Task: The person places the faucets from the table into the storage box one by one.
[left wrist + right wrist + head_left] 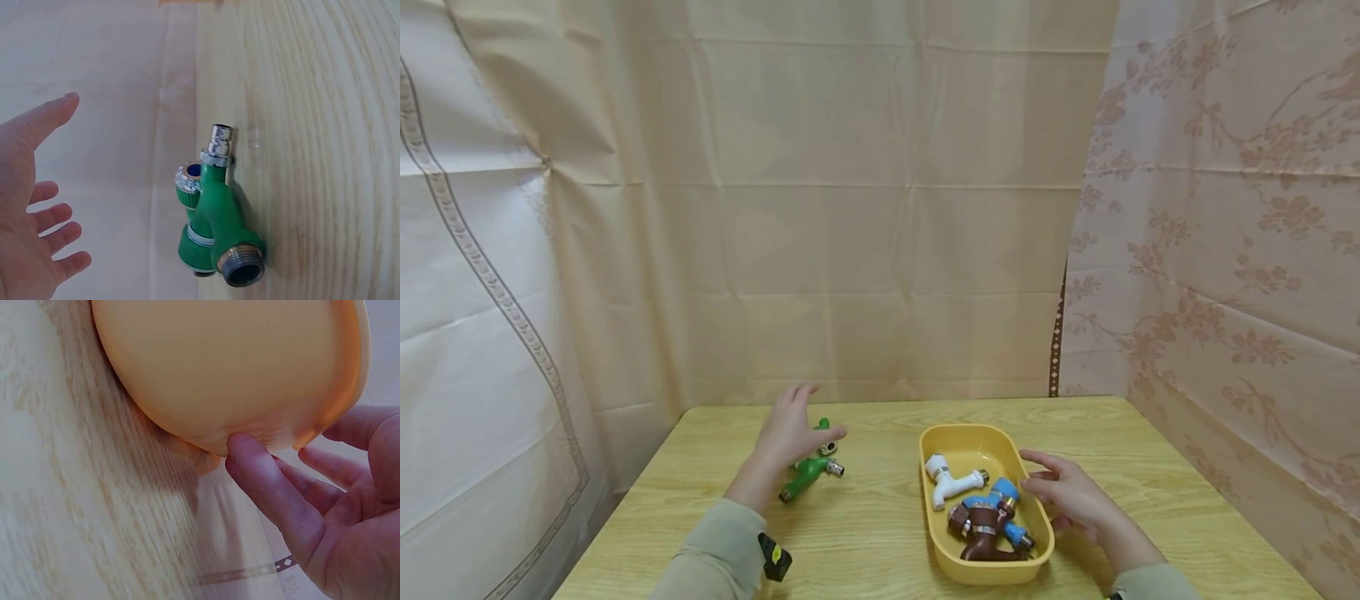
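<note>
In the head view my left hand point(790, 429), fingers spread and holding nothing, is over the left part of the table. Close beside and below it lies a green tap point(808, 477) with a metal-tipped end; a second green piece point(824, 425) shows behind. The left wrist view shows the green tap point(219, 215) with its threaded inlet towards the camera. At the right side of a yellow tub point(931, 533) is my right hand point(1071, 496), fingertips right at the wall and rim. The tub holds a white tap point(953, 485), a blue tap point(1000, 492) and a brown tap point(983, 533).
The wooden table point(880, 525) runs back to a beige curtain point(820, 208). A flowered cloth point(1240, 250) hangs along the right side and a white cloth point(475, 333) along the left.
</note>
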`<state>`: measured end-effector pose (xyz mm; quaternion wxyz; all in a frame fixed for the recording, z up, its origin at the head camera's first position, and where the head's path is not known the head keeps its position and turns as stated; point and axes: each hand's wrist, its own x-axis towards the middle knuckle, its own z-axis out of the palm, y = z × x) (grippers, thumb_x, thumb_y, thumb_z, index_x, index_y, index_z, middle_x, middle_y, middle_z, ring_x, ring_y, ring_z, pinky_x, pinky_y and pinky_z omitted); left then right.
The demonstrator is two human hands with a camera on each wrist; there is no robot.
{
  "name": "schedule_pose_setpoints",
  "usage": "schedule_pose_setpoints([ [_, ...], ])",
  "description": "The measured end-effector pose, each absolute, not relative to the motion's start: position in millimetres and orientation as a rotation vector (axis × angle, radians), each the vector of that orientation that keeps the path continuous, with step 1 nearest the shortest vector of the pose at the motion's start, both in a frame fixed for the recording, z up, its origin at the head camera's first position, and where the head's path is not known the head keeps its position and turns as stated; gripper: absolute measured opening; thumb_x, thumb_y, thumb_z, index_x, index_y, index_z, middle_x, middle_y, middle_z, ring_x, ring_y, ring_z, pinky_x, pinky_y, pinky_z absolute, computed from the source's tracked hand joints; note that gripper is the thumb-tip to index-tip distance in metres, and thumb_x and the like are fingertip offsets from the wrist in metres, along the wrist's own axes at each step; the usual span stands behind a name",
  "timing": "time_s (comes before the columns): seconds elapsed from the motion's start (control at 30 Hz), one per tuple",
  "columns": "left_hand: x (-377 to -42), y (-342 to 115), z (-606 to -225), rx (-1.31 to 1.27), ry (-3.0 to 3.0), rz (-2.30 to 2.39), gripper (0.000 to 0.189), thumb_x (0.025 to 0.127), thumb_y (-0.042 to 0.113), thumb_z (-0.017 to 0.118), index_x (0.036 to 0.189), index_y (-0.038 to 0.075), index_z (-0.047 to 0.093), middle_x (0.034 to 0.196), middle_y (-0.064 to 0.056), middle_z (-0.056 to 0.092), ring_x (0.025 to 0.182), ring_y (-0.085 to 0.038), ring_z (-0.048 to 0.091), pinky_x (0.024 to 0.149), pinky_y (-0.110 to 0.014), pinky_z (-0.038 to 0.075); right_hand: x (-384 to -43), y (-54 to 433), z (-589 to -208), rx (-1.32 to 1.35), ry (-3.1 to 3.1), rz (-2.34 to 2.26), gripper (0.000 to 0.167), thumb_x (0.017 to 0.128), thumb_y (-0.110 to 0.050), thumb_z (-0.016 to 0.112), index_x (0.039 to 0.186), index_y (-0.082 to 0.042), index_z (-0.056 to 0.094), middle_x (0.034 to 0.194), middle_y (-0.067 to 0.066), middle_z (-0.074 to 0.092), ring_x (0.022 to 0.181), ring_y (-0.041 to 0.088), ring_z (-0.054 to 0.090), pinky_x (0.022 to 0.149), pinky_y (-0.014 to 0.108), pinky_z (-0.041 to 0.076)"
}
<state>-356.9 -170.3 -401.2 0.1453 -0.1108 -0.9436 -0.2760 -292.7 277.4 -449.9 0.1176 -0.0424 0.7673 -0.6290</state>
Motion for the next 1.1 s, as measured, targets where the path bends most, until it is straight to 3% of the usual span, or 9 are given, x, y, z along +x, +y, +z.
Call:
schedule_pose_setpoints([
  [0.43, -361, -181, -414, -0.286, -2.747, -0.781, 0.1, 0.078, 0.059, 0.083, 0.153, 0.008, 0.041, 0.152, -0.019, 0.042, 0.139, -0.04, 0.039, 0.109, -0.06, 0.037, -293, 277, -450, -0.12, 2.244, -1.846, 0.072, 0.099, -0.013, 0.064, 0.158, 0.001, 0.025, 0.137, 0.037, 0.05, 0.093, 0.03, 0.069, 0.066, 0.054, 0.06],
  [0.87, -366, -187, -431, -0.227, -2.788, -0.798, 0.103, 0.077, 0.065, 0.08, 0.151, 0.004, 0.043, 0.149, -0.019, 0.045, 0.137, -0.041, 0.04, 0.106, -0.061, 0.039, -294, 278, -451, -0.12, 2.235, -1.853, 0.072, 0.099, -0.013, 0.063, 0.158, 0.001, 0.025, 0.138, 0.037, 0.05, 0.092, 0.029, 0.069, 0.067, 0.054, 0.06],
  [1.1, -367, -191, -438, -0.2, -2.789, -0.815, 0.099, 0.079, 0.054, 0.084, 0.152, 0.003, 0.042, 0.152, -0.02, 0.042, 0.138, -0.044, 0.039, 0.107, -0.063, 0.038, -294, 278, -451, -0.113, 2.244, -1.84, 0.072, 0.1, -0.014, 0.063, 0.159, 0.001, 0.024, 0.137, 0.036, 0.052, 0.093, 0.03, 0.07, 0.065, 0.053, 0.06],
])
